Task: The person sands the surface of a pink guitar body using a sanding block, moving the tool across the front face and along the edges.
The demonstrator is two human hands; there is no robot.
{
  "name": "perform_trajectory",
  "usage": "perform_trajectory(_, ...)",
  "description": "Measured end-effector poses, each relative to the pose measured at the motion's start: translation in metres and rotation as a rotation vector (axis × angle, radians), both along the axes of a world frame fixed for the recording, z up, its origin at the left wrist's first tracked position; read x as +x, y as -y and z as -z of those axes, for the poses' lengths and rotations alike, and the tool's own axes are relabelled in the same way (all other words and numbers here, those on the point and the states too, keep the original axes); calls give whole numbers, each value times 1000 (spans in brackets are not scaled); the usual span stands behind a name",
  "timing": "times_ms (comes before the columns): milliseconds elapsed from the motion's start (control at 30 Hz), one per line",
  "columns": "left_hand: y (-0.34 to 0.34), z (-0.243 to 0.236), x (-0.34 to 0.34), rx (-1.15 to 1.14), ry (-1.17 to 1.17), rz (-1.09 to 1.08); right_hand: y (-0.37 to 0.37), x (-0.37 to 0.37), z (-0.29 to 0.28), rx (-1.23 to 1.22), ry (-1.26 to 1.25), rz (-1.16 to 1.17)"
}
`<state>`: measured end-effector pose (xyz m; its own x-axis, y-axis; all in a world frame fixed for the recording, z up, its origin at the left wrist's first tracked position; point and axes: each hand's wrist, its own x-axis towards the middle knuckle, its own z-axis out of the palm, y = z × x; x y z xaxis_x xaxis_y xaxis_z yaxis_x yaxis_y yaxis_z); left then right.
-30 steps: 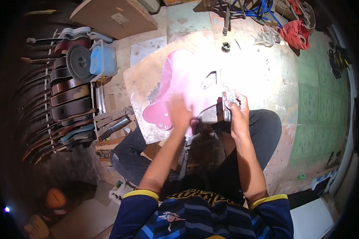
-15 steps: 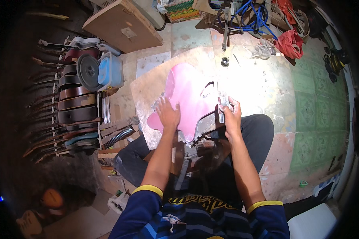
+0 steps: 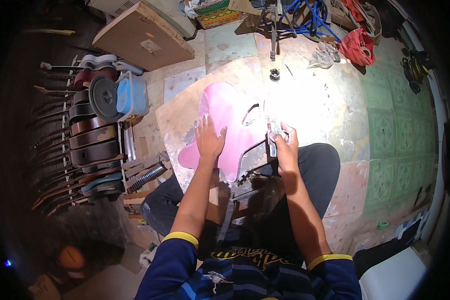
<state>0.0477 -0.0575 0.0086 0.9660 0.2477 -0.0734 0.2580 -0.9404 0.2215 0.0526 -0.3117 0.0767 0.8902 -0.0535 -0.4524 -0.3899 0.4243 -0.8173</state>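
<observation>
A pink guitar body (image 3: 230, 142) with curved horns lies flat in front of my crossed legs. A dark-edged slot shows in its right part. My left hand (image 3: 210, 140) rests flat on its left side, fingers stretched out and thumb apart. Just past the right edge of the body, my right hand (image 3: 287, 150) grips a narrow, flat greyish block (image 3: 272, 137), with the thumb pressed on it. Bright glare and my fingers hide part of the block, so its exact kind is unclear.
A worn board (image 3: 177, 117) lies under the guitar body. Guitars (image 3: 92, 142) stand in a row at left, beside a blue plastic container (image 3: 133, 95). A small dark round pot (image 3: 274, 75) sits beyond the body; a red bag (image 3: 357, 47) lies far right.
The whole view has shifted slightly left. My left hand has slid a little inward on the guitar body, its fingers pointing straighter ahead. My right hand still grips the greyish block.
</observation>
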Motion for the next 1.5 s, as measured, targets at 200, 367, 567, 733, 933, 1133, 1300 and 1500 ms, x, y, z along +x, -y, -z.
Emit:
perform_trajectory(200,27,-7,-6,-18,4,276,-3,2,-12,-2,0,-14)
perform_trajectory(367,8,-15,2,-32,-81,249,0,1,-16,-10,2,-11)
perform_trajectory(567,26,-6,-1,13,-13,107,2,4,-14,-32,-29,2)
perform_trajectory(733,101,-13,-25,-97,-14,438,6,3,-6,-49,-27,19)
perform_trajectory(933,90,-10,-20,-203,-50,611,5,2,3,-132,-20,15)
perform_trajectory(1133,-24,16,-49,51,31,-122,8,1,31,-742,165,-69)
perform_trajectory(1300,-60,-8,-58,71,-30,-359,16,3,57,-964,245,-115)
perform_trajectory(1500,-45,10,-98,13,105,-470,-7,28,34,-1249,413,-254)
